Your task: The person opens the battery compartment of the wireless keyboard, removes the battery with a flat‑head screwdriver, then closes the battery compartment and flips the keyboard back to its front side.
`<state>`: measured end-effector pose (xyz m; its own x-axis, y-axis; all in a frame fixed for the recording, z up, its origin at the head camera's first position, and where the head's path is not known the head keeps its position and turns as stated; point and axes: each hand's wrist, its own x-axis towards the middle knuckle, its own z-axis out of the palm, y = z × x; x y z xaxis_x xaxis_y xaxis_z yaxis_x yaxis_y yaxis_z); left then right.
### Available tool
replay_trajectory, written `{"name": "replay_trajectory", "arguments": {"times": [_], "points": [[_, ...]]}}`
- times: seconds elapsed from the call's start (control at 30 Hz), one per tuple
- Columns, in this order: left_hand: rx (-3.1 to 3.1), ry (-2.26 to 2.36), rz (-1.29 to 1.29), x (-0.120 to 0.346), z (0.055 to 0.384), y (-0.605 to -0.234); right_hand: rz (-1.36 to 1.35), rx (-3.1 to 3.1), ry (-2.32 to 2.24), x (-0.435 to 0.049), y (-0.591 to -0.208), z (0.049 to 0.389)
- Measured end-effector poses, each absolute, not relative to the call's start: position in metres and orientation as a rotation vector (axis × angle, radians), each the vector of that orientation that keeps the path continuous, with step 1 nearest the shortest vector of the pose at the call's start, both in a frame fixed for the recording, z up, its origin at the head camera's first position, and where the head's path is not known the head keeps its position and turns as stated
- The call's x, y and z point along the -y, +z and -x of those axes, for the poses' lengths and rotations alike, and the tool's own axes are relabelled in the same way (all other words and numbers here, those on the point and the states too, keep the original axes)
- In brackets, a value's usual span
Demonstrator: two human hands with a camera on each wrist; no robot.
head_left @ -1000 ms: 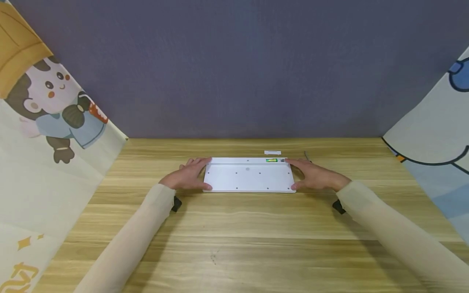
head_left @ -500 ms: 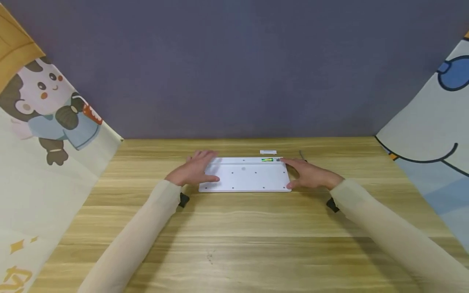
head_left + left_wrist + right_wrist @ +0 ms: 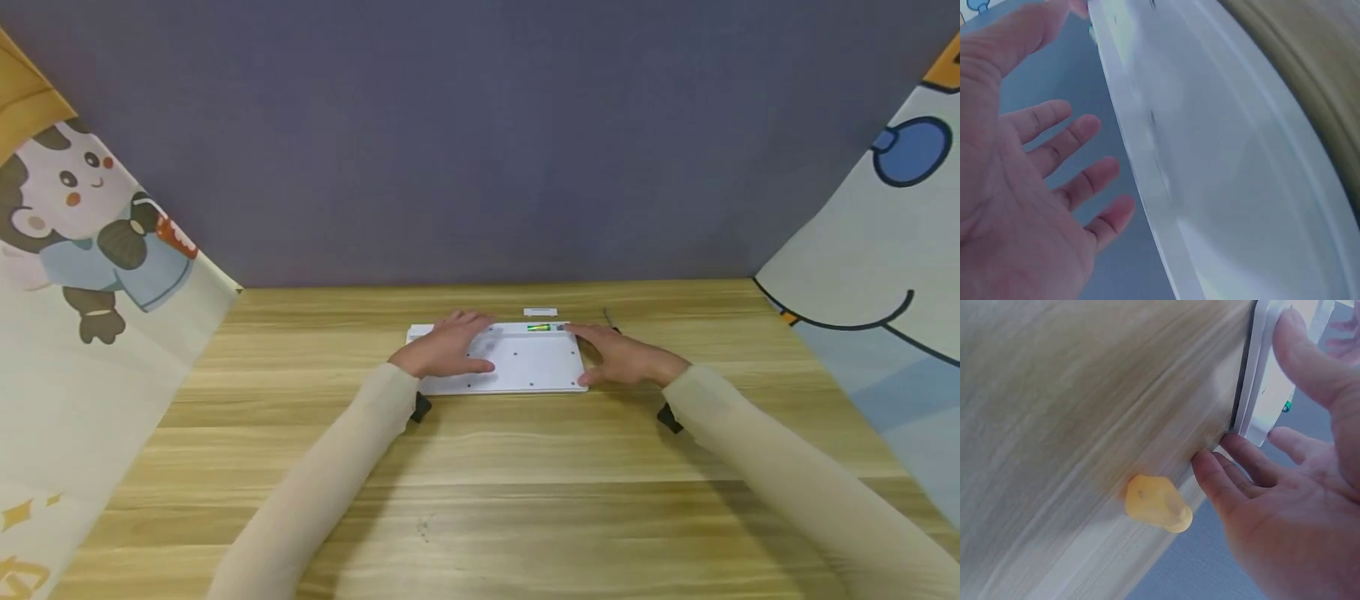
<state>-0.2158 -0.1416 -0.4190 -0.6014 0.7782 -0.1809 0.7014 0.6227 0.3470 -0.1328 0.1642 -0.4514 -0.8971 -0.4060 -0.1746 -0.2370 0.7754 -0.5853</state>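
Note:
A white keyboard (image 3: 545, 367) lies underside up on the wooden table, small dark screw points across its back. In the open slot along its far edge, towards the right, a green battery (image 3: 538, 327) shows. My left hand (image 3: 447, 346) is over the left half of the keyboard, fingers spread and holding nothing; the left wrist view shows the palm (image 3: 1016, 231) apart from the white back. With thumb at the near corner and forefinger at the far one, my right hand (image 3: 622, 357) holds the keyboard's right end.
Just beyond the keyboard lies a small white battery cover (image 3: 540, 312). A thin dark item (image 3: 608, 317) lies behind the right hand. The right wrist view shows a small yellow object (image 3: 1155, 503) on the table. A dark blue-grey wall (image 3: 480, 150) rises behind.
My left hand has let go of the keyboard's left end and moved right over its back. The right hand has stayed at the right end. The head view has shifted slightly.

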Motion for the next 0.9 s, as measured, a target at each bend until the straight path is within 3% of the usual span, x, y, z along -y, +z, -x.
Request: {"name": "replay_trajectory", "arguments": {"times": [0.43, 0.9], "points": [[-2.473, 0.293, -1.28, 0.089, 0.211, -0.426, 0.477, -2.673, -0.829, -0.163, -0.452, 0.135], [-2.565, 0.217, -1.329, 0.063, 0.213, -0.435, 0.525, -2.686, -0.803, -0.167, -0.454, 0.136]]}}
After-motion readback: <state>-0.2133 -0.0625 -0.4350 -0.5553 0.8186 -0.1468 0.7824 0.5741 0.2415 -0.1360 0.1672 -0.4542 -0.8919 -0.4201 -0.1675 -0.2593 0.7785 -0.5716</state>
